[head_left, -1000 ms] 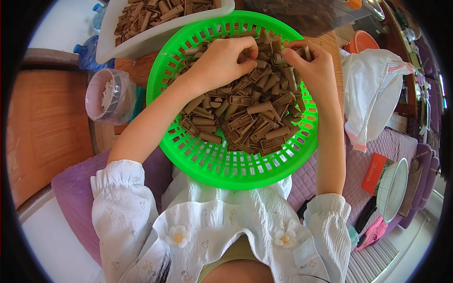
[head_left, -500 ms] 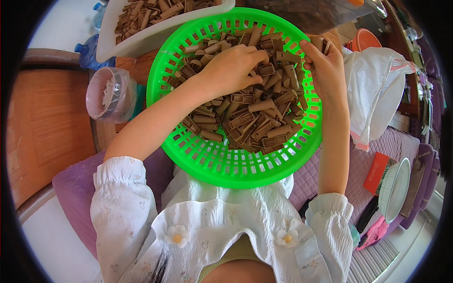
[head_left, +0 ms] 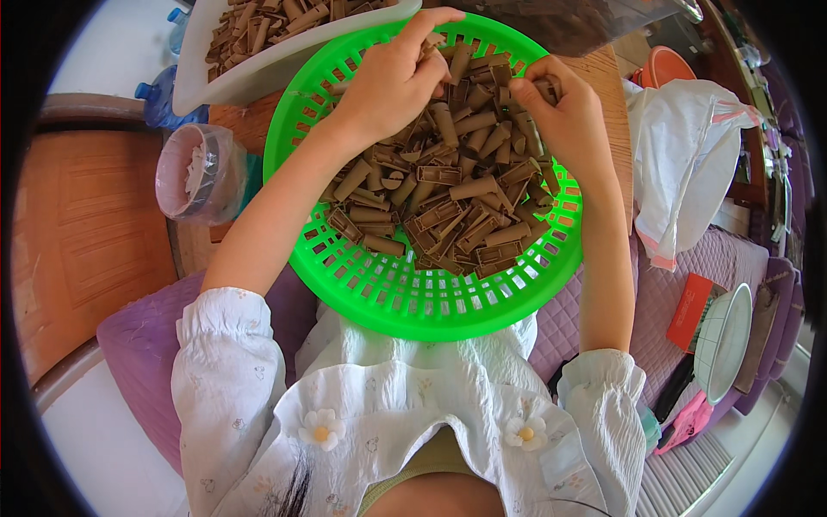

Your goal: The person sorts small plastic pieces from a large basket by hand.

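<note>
A bright green slotted plastic basket [head_left: 431, 327] sits in front of me, heaped with brown half-round plastic pieces [head_left: 472, 189], hollow and ribbed inside. Over its far left part, my left hand [head_left: 392, 90] is curled with the index finger stretched out; a light brown piece [head_left: 434, 41] shows between its fingers and thumb. My right hand [head_left: 575, 116] is at the far right rim, closed round another brown piece [head_left: 546, 89], mostly covered by the fingers.
A white tub [head_left: 250, 79] of similar pieces stands at the far left, touching the basket. A plastic-lined pink bucket [head_left: 177, 177] holds white scraps. At the far side lies a clear bag of dark contents [head_left: 551, 26]. A white sack [head_left: 685, 164] and orange basin [head_left: 668, 65] are at the right.
My left hand has lifted from the middle of the heap toward the far left rim, with a piece in it. My right hand has moved left, over the rim. The basket has shifted slightly left.
</note>
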### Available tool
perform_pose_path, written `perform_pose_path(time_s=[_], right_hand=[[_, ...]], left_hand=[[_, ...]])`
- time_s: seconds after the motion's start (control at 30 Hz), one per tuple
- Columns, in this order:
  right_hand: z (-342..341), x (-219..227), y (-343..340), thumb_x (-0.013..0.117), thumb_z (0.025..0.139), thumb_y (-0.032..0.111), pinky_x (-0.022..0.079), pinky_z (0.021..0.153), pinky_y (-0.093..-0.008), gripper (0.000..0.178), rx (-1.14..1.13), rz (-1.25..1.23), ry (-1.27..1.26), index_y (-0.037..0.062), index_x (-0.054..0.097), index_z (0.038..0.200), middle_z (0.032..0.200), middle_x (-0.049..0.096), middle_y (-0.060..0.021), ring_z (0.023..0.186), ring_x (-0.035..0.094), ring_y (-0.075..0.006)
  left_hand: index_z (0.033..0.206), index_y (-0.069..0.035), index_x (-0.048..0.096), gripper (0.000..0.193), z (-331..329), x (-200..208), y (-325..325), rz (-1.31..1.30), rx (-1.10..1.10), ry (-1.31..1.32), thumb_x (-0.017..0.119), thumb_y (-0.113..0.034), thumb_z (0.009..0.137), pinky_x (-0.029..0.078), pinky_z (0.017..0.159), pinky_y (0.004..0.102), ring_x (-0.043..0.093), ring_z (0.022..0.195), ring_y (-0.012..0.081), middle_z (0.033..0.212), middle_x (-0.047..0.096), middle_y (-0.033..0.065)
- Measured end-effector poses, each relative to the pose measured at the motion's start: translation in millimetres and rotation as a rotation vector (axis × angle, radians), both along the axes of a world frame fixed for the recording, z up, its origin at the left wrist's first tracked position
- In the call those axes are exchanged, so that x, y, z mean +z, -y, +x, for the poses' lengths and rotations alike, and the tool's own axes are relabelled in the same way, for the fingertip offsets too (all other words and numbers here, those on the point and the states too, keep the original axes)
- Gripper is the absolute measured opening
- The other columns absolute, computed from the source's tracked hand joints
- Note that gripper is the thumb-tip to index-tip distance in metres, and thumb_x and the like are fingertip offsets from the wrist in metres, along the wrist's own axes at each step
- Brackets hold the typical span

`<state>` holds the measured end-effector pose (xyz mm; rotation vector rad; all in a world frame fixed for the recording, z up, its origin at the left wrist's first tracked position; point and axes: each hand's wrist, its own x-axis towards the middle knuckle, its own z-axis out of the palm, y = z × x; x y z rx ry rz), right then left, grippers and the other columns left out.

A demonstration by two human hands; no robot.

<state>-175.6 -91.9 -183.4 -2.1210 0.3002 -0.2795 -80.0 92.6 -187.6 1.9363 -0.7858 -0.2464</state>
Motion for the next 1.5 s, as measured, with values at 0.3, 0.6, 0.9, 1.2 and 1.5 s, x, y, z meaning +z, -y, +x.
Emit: perform_pose_path(time_s=[0.3, 0.6, 0.9, 1.2, 1.5], right_hand=[[1.4, -0.3, -5.0, 0.053, 0.092, 0.023, 0.042, 0.058, -0.0309, 0.020, 0.037, -0.022, 0.071, 0.0080, 0.058, 0.104, 0.062, 0.053, -0.0081, 0.058, 0.051, -0.0189], [-5.0, 9.0, -15.7, 0.062, 0.082, 0.012, 0.043, 0.060, -0.0338, 0.014, 0.264, -0.252, 0.251, 0.0086, 0.061, 0.096, 0.081, 0.055, -0.0086, 0.066, 0.053, -0.0193], [-6.0, -5.4, -28.5, 0.074, 0.070, 0.018, 0.044, 0.057, -0.0330, 0.025, 0.608, -0.409, 0.189, 0.0068, 0.060, 0.088, 0.080, 0.053, -0.0056, 0.064, 0.056, -0.0203], [-17.5, -14.0, -50.1, 0.068, 0.070, 0.012, 0.050, 0.057, -0.0367, 0.016, 0.842, -0.685, 0.042, 0.0075, 0.059, 0.082, 0.083, 0.051, -0.0075, 0.063, 0.060, -0.0244], [-3.0, 7.5, -16.5, 0.057, 0.081, 0.008, 0.039, 0.049, -0.0229, 0.022, 0.210, 0.433, -0.023, 0.0071, 0.056, 0.103, 0.067, 0.057, -0.0019, 0.058, 0.052, -0.0095]], left_hand=[[0.080, -0.004, 0.056, 0.017, -9.4, 16.7, -12.2, 0.470, -0.404, 0.220, 0.064, -0.017, 0.071, 0.043, 0.060, 0.0359, 0.056, 0.066, 0.0274, 0.069, 0.055, 0.0087], [0.090, -0.005, 0.060, 0.019, -12.9, -8.1, -14.5, 0.534, -0.443, 0.376, 0.063, -0.015, 0.073, 0.046, 0.059, 0.0344, 0.060, 0.066, 0.0240, 0.069, 0.061, 0.0069], [0.099, -0.006, 0.055, 0.015, 20.0, 8.3, -25.5, 0.065, -0.230, -0.470, 0.049, -0.011, 0.087, 0.048, 0.067, 0.0256, 0.054, 0.071, 0.0080, 0.088, 0.056, 0.0014], [0.111, -0.007, 0.042, 0.024, 31.8, 1.7, -28.8, -0.438, -0.029, -0.955, 0.048, -0.003, 0.089, 0.050, 0.068, 0.0349, 0.061, 0.082, 0.0240, 0.089, 0.055, 0.0130], [0.100, -0.006, 0.052, 0.015, 23.2, 5.5, -27.3, -0.269, -0.337, -0.806, 0.055, -0.014, 0.088, 0.049, 0.071, 0.0253, 0.055, 0.079, 0.0073, 0.097, 0.054, 0.0043]])
